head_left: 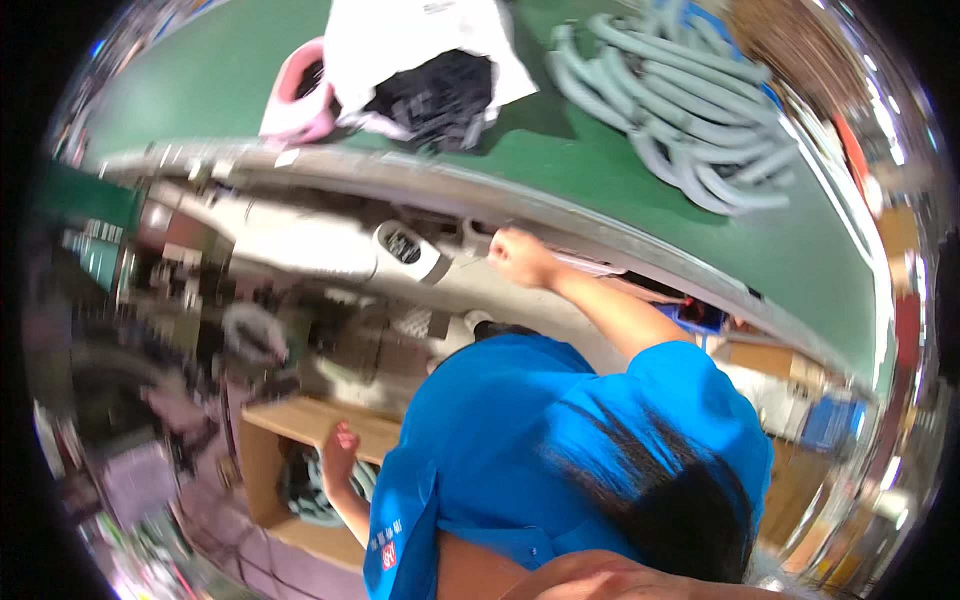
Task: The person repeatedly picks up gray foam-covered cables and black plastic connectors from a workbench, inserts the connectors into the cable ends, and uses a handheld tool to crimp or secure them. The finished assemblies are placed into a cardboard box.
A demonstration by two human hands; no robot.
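My right hand (520,258) is out in front of me, by the near edge of the green table (640,215). Its fingers are curled closed, and whatever may be in them is hidden. My left hand (341,447) hangs low at my left side, over an open cardboard box (390,430). Its fingers are loosely bent and apart, with nothing seen in them. Inside the box are grey-green hoses (312,490), partly hidden by my left forearm. More bent grey-green hoses (690,110) lie piled on the table's right part.
On the table are a pink container (300,95), a white bag (405,40) and black pieces (440,98). Below its edge are a white container with dark contents (408,250) and a large white object (300,238). A blue bin (832,425) stands at right. Much is motion-blurred.
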